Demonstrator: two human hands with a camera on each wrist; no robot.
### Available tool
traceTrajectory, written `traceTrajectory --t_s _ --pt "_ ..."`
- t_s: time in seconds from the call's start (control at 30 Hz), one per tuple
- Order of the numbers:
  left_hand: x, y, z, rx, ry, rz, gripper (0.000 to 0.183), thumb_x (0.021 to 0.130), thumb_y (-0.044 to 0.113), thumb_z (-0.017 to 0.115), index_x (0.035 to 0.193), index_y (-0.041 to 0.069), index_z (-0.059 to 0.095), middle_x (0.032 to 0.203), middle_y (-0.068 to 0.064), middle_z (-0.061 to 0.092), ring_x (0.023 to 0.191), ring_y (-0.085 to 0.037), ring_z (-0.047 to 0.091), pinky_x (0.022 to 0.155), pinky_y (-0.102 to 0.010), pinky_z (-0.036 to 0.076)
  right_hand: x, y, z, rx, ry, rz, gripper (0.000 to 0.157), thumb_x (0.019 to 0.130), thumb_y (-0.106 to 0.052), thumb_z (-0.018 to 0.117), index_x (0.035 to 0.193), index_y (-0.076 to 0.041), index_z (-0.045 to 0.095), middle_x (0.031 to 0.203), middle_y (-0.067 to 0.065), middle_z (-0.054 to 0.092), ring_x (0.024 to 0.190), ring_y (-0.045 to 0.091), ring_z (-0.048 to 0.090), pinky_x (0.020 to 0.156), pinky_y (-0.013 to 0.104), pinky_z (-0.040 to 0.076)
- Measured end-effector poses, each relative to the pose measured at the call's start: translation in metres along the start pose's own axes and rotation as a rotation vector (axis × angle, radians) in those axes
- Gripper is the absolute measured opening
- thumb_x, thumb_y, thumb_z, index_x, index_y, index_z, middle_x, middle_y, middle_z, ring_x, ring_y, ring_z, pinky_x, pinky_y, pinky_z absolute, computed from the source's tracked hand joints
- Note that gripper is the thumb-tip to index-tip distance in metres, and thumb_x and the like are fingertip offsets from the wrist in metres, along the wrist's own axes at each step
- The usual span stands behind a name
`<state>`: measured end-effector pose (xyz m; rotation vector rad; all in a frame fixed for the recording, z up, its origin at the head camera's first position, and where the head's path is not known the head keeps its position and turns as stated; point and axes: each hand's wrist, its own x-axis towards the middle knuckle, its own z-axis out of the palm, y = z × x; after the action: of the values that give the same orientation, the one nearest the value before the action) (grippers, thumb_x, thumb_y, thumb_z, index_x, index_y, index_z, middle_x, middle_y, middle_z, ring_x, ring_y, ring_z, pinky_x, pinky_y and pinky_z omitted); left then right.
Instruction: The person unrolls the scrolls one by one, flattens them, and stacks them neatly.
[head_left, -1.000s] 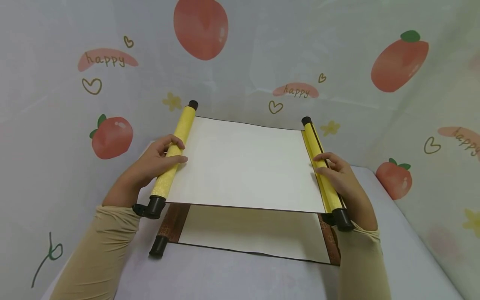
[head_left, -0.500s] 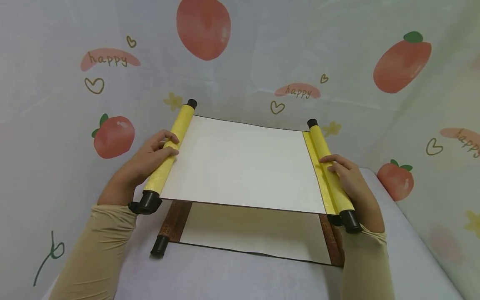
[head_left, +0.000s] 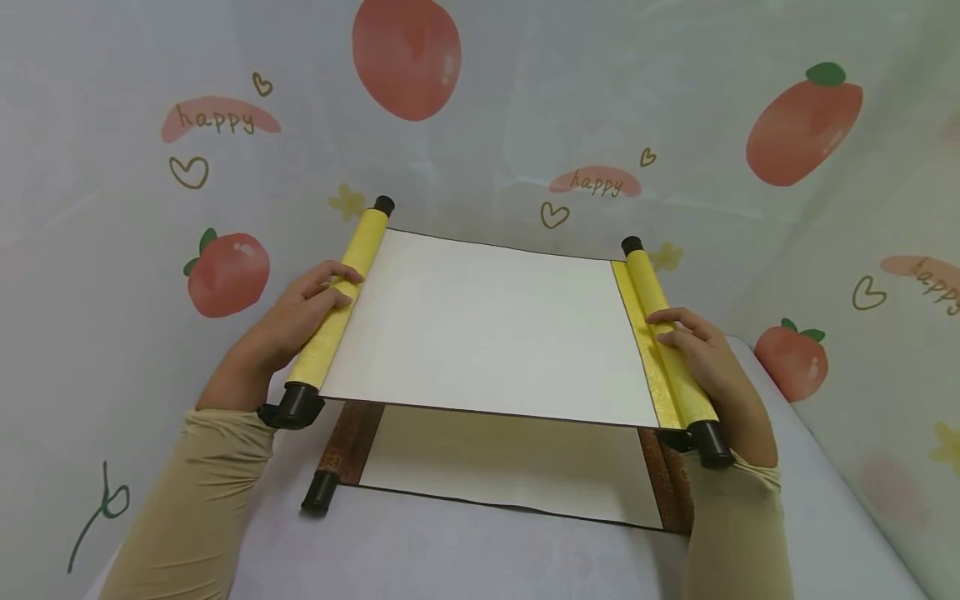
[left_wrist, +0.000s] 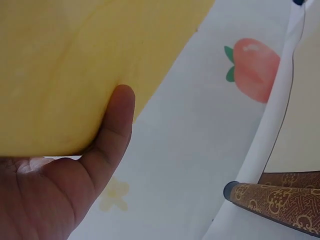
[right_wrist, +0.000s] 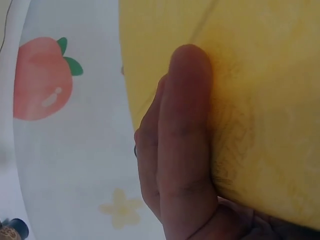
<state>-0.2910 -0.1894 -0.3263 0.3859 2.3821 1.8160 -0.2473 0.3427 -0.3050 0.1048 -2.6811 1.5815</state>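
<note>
A hanging scroll with a blank white sheet point(head_left: 487, 333) is held partly unrolled, raised over a second scroll. My left hand point(head_left: 288, 317) grips its left yellow roll point(head_left: 318, 354), thumb on the near face in the left wrist view. On the other side, my right hand point(head_left: 712, 358) holds the right yellow roll point(head_left: 678, 375), with a yellow border strip point(head_left: 643, 350) showing beside it. Black knobs cap the rolls' ends. Below, the second scroll's cream sheet point(head_left: 510, 467) lies spread out between brown patterned ends point(left_wrist: 280, 202), partly hidden by the raised one.
White cloth covers the table point(head_left: 450, 550) under the lower scroll. Behind it hangs a pale curtain point(head_left: 480, 167) printed with red fruit, hearts and "happy" lettering. A black knob point(head_left: 320, 493) sticks out at the lower scroll's front left corner.
My right hand has shifted to the right with its roll, and more yellow border has come into view. The left hand moved slightly left, then stayed about still. The lower scroll lies unmoved.
</note>
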Motion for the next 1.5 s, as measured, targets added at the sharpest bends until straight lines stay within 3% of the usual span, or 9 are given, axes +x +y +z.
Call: traceTrajectory --t_s 0.23,0.5,0.7,1.0,1.13,1.33,1.5 --pt "0.001 0.002 0.003 0.013 -0.026 0.013 0.03 0.102 0.018 0.039 0.132 0.015 0.044 0.118 -0.021 0.049 0.084 -0.029 0.063 0.07 -0.042 0.056 -0.006 -0.003 -0.011 -0.047 0.009 0.021 0.03 0.104 -0.028 0.043 0.131 -0.022 0.054 0.123 0.009 0.042 0.076 0.01 0.063 0.067 0.027 0.054" --pt "0.002 -0.002 0.005 0.033 -0.027 0.001 0.043 0.093 0.018 0.066 0.127 0.019 0.04 0.12 -0.019 0.044 0.077 -0.033 0.065 0.065 -0.045 0.058 -0.008 -0.003 -0.014 -0.043 -0.004 0.032 0.03 0.104 -0.028 0.043 0.132 -0.021 0.053 0.124 0.008 0.041 0.078 0.011 0.063 0.068 0.027 0.055" --pt "0.001 -0.004 0.003 0.008 -0.034 0.016 0.039 0.096 0.016 0.059 0.128 0.022 0.037 0.123 -0.019 0.045 0.078 -0.031 0.066 0.066 -0.044 0.058 -0.01 0.0 -0.023 -0.045 -0.003 0.06 0.031 0.104 -0.032 0.044 0.133 -0.024 0.053 0.123 0.003 0.041 0.079 0.011 0.062 0.069 0.026 0.054" --pt "0.0 -0.002 0.003 -0.016 -0.013 0.032 0.031 0.102 0.016 0.046 0.131 0.019 0.036 0.116 -0.019 0.049 0.077 -0.026 0.065 0.065 -0.041 0.057 -0.013 0.002 -0.031 -0.031 -0.003 0.075 0.035 0.104 -0.035 0.045 0.136 -0.021 0.052 0.118 0.001 0.044 0.079 0.012 0.064 0.069 0.027 0.055" --pt "0.001 -0.002 0.003 -0.016 -0.018 0.031 0.034 0.101 0.017 0.05 0.132 0.019 0.036 0.117 -0.019 0.048 0.077 -0.026 0.064 0.065 -0.041 0.057 -0.013 0.003 -0.031 -0.024 -0.004 0.078 0.034 0.104 -0.034 0.045 0.134 -0.022 0.053 0.118 0.002 0.043 0.078 0.012 0.064 0.069 0.027 0.055" --pt "0.0 -0.004 0.002 0.01 -0.041 0.025 0.059 0.09 0.014 0.07 0.135 0.019 0.033 0.129 -0.017 0.043 0.09 -0.025 0.063 0.07 -0.041 0.058 -0.013 0.006 -0.033 -0.023 -0.003 0.076 0.032 0.104 -0.033 0.045 0.133 -0.024 0.054 0.119 0.001 0.043 0.078 0.011 0.064 0.068 0.026 0.055" --pt "0.001 -0.005 0.001 -0.003 -0.039 0.037 0.059 0.089 0.005 0.065 0.135 0.018 0.031 0.133 -0.018 0.04 0.093 -0.026 0.065 0.07 -0.042 0.059 -0.014 0.007 -0.036 -0.057 0.006 0.064 0.034 0.103 -0.036 0.047 0.134 -0.024 0.054 0.118 -0.002 0.044 0.076 0.011 0.064 0.067 0.026 0.055"
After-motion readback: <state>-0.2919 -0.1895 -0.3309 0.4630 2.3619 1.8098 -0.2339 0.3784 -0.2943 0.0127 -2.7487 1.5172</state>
